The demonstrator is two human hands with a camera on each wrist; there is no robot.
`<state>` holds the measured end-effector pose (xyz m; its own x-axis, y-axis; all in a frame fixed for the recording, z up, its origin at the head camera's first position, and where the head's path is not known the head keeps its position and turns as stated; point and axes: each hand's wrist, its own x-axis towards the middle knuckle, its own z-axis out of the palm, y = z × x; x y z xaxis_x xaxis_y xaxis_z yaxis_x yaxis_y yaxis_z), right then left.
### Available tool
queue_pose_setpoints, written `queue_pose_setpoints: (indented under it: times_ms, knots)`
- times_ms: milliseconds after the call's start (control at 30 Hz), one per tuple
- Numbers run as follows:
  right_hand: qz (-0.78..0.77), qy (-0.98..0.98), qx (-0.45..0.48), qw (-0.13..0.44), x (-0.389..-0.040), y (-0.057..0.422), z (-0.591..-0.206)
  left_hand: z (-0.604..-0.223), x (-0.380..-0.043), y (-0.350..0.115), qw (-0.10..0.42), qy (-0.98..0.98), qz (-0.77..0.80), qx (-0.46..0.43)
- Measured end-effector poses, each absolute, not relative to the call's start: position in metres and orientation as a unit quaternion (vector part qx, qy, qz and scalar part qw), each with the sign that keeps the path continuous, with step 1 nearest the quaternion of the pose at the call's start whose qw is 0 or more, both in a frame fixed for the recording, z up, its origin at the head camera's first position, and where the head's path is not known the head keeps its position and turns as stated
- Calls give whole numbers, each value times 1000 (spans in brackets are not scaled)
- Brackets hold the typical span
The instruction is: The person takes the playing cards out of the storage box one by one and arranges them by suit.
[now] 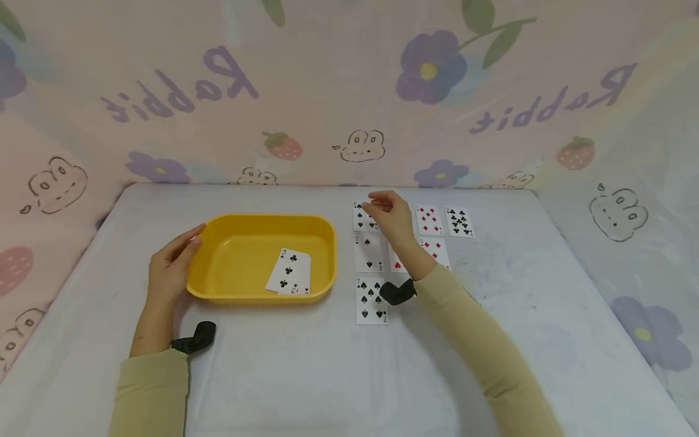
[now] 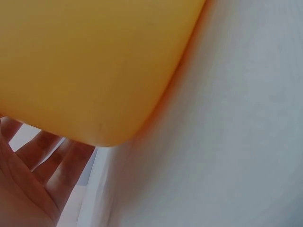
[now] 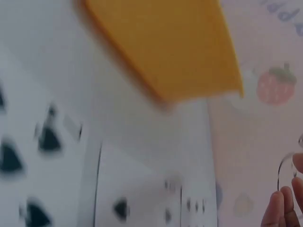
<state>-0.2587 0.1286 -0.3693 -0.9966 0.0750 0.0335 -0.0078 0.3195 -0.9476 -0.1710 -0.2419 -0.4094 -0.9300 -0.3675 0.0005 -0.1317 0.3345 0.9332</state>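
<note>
My left hand (image 1: pixel 168 270) is at the left end of a yellow tray (image 1: pixel 262 300), its extended fingers touching the outer side near the rim. In the left wrist view the fingers (image 2: pixel 66 175) are spread against the tray wall. A three of clubs (image 1: pixel 289 270) lies in the tray, over another card. My right hand (image 1: pixel 394 221) hovers above the laid-out playing cards, thumb and fingers apart, holding nothing visible. Nearest it is a black six (image 1: pixel 360 217), partly covered. Below lie the two of spades (image 1: pixel 368 252) and seven of spades (image 1: pixel 371 309).
Right of the hand are a seven of diamonds (image 1: pixel 429 220) and a nine of clubs (image 1: pixel 460 222). A five of diamonds (image 1: pixel 437 249) and a red heart card (image 1: pixel 397 264) are partly hidden by the right arm. A printed curtain (image 1: pixel 327 91) hangs behind the white table (image 1: pixel 273 376).
</note>
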Motion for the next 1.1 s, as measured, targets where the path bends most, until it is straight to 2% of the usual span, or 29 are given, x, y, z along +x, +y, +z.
queue_pose_setpoints:
  times_ms: [600, 900, 1100]
  knots:
    - [578, -814, 45, -38, -232, 44, -364, -408, -176, -240, 97, -815, -548, 160]
    - [478, -861, 88, -151, -224, 17, -368, -407, -174, -242, 98, -815, -547, 162]
    - [390, -897, 61, -199, -220, 5, -381, -408, -172, -242, 94, -821, -539, 167]
